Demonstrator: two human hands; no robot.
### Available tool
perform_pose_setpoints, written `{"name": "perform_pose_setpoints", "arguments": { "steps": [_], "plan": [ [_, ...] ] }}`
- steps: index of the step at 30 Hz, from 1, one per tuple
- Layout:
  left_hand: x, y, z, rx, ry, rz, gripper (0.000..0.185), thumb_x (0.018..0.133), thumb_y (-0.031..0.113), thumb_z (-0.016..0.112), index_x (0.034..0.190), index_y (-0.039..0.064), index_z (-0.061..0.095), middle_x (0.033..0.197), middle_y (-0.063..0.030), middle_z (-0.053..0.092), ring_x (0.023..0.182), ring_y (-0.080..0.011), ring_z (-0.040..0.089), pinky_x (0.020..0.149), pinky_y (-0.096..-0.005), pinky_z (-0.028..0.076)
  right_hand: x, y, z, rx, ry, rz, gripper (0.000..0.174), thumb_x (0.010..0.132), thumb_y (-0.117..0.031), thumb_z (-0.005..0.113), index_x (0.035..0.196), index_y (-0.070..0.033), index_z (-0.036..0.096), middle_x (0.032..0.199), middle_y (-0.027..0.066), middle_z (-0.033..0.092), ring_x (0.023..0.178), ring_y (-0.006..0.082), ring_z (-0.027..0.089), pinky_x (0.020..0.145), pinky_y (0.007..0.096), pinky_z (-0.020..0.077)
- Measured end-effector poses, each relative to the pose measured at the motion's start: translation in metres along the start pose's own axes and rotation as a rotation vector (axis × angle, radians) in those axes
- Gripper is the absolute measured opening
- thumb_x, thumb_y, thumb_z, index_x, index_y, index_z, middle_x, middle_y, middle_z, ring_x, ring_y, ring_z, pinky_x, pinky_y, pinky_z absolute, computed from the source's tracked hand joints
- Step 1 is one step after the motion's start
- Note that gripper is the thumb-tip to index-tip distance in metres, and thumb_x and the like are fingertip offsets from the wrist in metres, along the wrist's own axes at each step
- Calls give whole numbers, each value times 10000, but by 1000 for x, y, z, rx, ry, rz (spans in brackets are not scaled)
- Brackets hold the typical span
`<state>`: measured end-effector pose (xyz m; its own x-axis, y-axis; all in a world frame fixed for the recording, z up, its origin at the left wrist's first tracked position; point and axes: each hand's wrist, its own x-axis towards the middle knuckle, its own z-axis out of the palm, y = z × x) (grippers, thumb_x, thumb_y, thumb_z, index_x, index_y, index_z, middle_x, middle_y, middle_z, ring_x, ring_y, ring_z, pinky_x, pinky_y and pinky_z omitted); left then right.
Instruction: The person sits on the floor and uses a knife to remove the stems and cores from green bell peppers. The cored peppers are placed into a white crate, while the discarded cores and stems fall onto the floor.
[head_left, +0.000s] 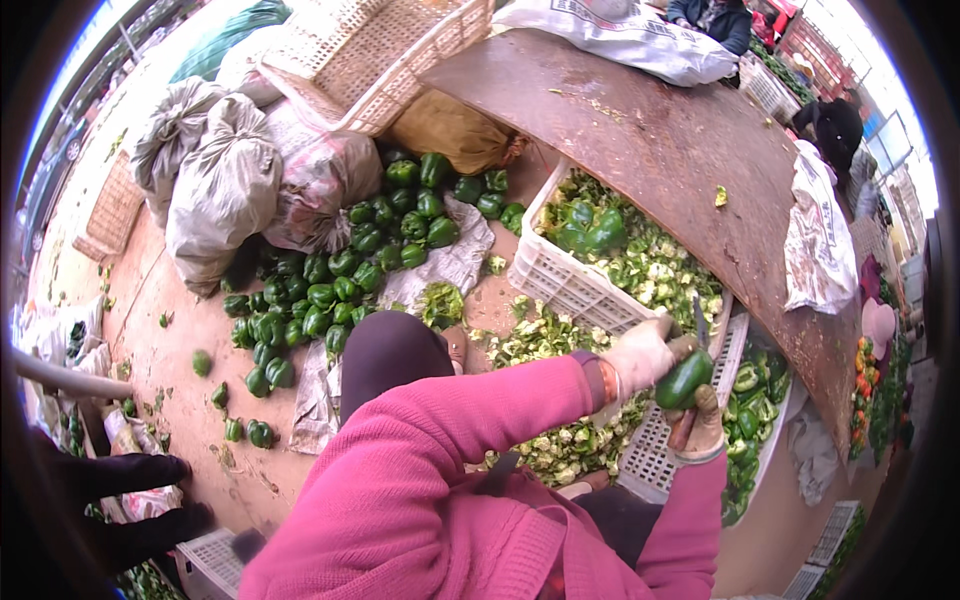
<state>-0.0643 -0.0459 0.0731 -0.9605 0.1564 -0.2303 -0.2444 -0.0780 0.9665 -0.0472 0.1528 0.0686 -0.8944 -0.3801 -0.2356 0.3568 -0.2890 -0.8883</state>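
Observation:
My left hand (643, 355), in a pale glove with soiled fingertips, grips the upper end of a green bell pepper (684, 379). Around a brown handle, apparently the knife's, my gloved right hand (701, 431) is closed, its thumb against the pepper. The knife blade (701, 322) points up past the pepper, which hides its lower part. Beyond my hands stands a white plastic crate (574, 289) of pepper cores and trimmings. A perforated white crate surface (651, 456) lies below my hands. To the right, another crate holds cut green peppers (746, 420).
Whole green peppers (322, 296) are heaped on the floor at left, beside tied sacks (221, 180). More trimmings (547, 337) lie near my feet. A brown board (637, 127) reaches across the upper right. Another person's legs (127, 495) show at lower left.

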Motion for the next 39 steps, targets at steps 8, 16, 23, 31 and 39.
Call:
{"name": "perform_pose_setpoints", "arguments": {
  "steps": [8,16,23,31,39],
  "plan": [
    [-55,5,-3,244,-24,154,803,752,330,731,1400,-37,430,1161,-287,622,1127,-384,612,978,-410,486,-21,8,-24,-651,-141,-182,975,842,-508,744,1502,17,255,1049,117,637,765,156,614,681,289,525],
    [-59,-16,-6,248,-94,184,615,740,257,699,1240,-55,522,1036,-252,659,973,-365,656,870,-414,522,-25,2,5,-695,-84,2,951,757,-553,736,1417,18,360,849,48,600,597,136,532,529,254,448],
    [-59,-16,-11,44,-178,120,599,828,116,709,1365,-8,473,1058,-108,640,878,-173,633,774,-318,548,-17,8,-2,58,103,275,457,816,-191,611,1244,-34,573,838,48,642,593,137,563,523,260,460],
    [-27,-43,22,-1072,-272,-60,466,899,266,632,1282,14,546,1185,-114,638,1106,-260,621,1002,-424,487,-35,11,-23,594,-45,68,522,793,-184,724,1238,36,564,921,89,708,617,135,633,785,388,584],
    [0,-60,87,-1269,-233,-231,302,907,225,647,1158,63,600,1096,-79,661,998,-247,655,894,-404,552,-63,-18,-55,605,29,-74,536,776,-110,718,1254,55,541,961,135,693,563,149,592,596,238,537]
  ]
}}
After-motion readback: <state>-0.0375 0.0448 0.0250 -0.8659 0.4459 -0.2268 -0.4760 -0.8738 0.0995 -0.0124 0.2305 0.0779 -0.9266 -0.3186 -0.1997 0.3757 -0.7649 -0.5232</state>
